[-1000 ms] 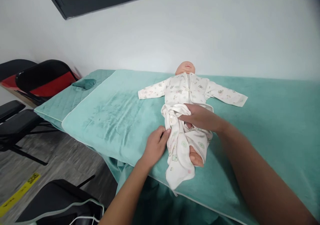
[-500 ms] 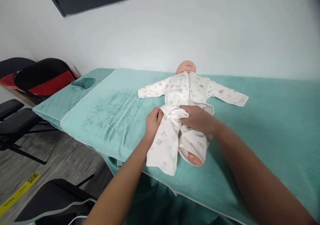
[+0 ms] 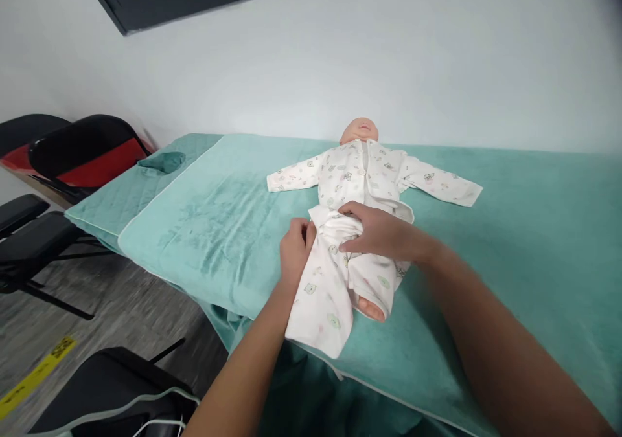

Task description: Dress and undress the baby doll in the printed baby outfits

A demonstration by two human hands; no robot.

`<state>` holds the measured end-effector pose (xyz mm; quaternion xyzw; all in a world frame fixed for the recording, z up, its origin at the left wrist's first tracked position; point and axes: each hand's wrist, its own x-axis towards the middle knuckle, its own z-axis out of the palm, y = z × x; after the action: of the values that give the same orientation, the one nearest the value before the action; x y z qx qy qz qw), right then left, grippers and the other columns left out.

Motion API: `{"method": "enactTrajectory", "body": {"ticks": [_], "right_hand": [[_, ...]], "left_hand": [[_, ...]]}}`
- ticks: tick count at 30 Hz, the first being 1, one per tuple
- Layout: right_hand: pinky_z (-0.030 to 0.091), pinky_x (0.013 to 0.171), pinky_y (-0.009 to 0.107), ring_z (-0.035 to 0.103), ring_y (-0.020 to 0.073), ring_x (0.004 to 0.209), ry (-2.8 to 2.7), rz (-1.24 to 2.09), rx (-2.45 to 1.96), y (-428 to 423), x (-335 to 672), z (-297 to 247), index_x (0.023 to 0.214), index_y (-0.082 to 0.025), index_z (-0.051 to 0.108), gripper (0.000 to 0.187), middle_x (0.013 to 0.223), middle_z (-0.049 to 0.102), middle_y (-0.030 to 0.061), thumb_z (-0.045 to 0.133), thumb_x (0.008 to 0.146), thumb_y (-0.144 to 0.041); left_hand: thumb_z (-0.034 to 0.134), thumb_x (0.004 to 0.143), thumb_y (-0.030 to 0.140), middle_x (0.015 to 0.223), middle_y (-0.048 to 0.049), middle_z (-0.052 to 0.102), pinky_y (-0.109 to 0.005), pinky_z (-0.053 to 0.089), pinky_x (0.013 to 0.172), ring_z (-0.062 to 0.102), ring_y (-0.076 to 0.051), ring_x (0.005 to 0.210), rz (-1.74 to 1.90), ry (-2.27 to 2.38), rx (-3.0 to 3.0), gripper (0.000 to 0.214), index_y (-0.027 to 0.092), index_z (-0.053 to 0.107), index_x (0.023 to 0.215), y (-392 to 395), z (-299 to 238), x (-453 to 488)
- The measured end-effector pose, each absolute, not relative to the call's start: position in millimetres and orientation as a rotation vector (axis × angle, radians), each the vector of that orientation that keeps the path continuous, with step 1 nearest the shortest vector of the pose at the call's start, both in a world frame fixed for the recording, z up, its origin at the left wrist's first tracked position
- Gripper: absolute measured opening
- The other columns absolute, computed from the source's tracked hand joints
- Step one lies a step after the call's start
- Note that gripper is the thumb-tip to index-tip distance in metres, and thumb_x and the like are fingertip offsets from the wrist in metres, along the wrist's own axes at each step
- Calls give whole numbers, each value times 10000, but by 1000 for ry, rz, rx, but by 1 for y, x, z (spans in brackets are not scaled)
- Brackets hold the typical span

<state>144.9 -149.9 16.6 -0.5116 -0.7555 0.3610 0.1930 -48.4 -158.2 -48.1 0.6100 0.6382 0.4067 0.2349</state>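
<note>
A baby doll (image 3: 360, 131) lies on its back on the green bed, wearing a white printed long-sleeved top (image 3: 344, 175). White printed trousers (image 3: 318, 307) are partly on its legs, bunched at the waist; a bit of the doll's foot (image 3: 372, 308) shows in one leg opening, while the other trouser leg hangs flat toward the bed's front edge. At the left side of the bunched waist, my left hand (image 3: 294, 249) is closed on the trouser fabric. My right hand (image 3: 379, 233) rests over the bunched cloth, thumb and forefinger spread apart.
The green padded bed (image 3: 510, 256) stands against a white wall (image 3: 413, 55). Black and red chairs (image 3: 92, 155) are at the left, and another black chair (image 3: 107, 385) is close to the bed's front. Yellow tape (image 3: 36, 375) marks the floor.
My right hand has loosened its hold on the waist cloth, and its thumb and forefinger have spread. The empty trouser leg has shifted slightly right and toward me. My left hand keeps its grip.
</note>
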Motion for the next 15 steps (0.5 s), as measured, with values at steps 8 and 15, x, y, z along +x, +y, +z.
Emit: {"method": "enactTrajectory", "body": {"ticks": [8, 15], "right_hand": [[398, 698, 302, 626, 230, 847, -2220, 765, -1553, -154, 133, 9, 1061, -234, 558, 324, 981, 699, 41, 553, 739, -196], [359, 658, 295, 545, 183, 723, -2153, 783, -1386, -153, 134, 8, 762, -228, 519, 10, 809, 645, 6, 515, 769, -233]], "left_hand": [[504, 923, 323, 919, -42, 732, -313, 467, 741, 669, -216, 844, 882, 1643, 1407, 197, 223, 660, 988, -234, -39, -57], [593, 860, 510, 778, -15, 670, -277, 463, 612, 565, -154, 647, 778, 1387, 950, 334, 204, 658, 977, -243, -28, -52]]}}
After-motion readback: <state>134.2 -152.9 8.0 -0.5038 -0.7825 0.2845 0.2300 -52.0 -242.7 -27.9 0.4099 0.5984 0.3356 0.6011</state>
